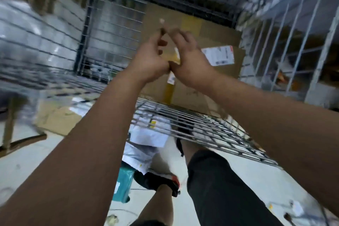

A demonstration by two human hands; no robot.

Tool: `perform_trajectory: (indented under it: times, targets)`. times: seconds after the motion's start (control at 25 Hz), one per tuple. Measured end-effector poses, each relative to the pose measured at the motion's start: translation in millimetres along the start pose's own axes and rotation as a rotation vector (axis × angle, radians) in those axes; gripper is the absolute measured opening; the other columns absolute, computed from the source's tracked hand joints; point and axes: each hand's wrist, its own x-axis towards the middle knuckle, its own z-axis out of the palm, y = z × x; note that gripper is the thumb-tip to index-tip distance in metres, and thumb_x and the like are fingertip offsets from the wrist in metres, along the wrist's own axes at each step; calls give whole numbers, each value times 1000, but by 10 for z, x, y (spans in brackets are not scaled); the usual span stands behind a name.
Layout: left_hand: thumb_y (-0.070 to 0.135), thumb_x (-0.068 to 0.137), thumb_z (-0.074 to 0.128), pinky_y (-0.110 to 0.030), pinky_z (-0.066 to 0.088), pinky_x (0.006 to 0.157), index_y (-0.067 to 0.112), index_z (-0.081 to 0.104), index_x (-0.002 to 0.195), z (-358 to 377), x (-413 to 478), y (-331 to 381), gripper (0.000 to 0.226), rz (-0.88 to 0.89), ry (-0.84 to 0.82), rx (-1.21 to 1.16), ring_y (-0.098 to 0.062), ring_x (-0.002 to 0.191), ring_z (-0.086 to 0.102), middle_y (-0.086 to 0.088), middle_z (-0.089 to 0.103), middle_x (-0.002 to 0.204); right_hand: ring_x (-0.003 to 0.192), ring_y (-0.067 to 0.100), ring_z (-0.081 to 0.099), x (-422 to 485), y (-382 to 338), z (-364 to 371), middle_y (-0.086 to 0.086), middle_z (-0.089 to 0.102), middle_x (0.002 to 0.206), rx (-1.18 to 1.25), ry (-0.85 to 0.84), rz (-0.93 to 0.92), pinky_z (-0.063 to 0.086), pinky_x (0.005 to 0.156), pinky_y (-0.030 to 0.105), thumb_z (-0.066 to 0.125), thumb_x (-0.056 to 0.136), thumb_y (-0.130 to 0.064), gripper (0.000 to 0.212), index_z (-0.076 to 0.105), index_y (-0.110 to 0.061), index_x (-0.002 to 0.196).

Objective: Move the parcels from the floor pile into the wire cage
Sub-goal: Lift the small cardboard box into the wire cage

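Motion blur smears nearly everything I get from the head camera. The wire cage (110,29) bars streak into doubles, worst at the left and top edges, where the wide lens also bends them. The left hand (148,60), right hand (190,60) and the small tan parcel (174,58) between them are soft. The light is cool, even and moderately bright, with faint shadows on the pale floor (23,161). White glare sits on the plastic wrap (27,24) at left. I can't read the box label (218,55).
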Motion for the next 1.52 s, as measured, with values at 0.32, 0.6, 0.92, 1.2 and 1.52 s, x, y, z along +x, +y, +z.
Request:
perform_trajectory:
  times: [0.32,0.6,0.92,1.2,1.52]
  targets:
    - [7,79,86,-32,56,92,31,36,158,-1288,-2292,-679,97,139,381,-313,-11,129,52,3,51,142,133,16,49,-670,-1887,474,-4,32,156,-35,-210,-384,54,101,41,80,85,-31,94,20,-55,154]
    - [6,72,89,-21,56,85,36,46,151,-1452,-3649,-2173,95,82,723,-522,-13,124,58,0,56,136,125,10,55,-1175,-2483,1669,-3,39,156,8,-403,-404,59,91,29,82,85,-32,90,27,-53,152]
    - [12,76,91,-40,43,115,34,37,158,-819,-3647,-4151,101,-320,806,-475,-15,130,45,-6,41,137,124,13,53,-753,-1774,3117,-4,46,142,-273,-554,-330,40,106,12,84,74,-39,98,30,-41,156]
    - [27,77,93,-37,50,106,30,17,165,-547,-2340,-5143,117,-387,817,-649,-16,131,48,-14,41,155,148,41,26,583,-1174,3996,18,23,162,-630,-580,-266,31,120,53,81,58,-77,135,6,-35,162]
    - [59,54,97,-49,35,121,35,-19,161,-412,-785,-5751,160,-402,770,-708,-33,153,25,-15,12,166,152,33,19,1506,-623,4657,4,23,166,-636,-635,-301,19,124,44,77,62,-78,138,-4,-30,163]
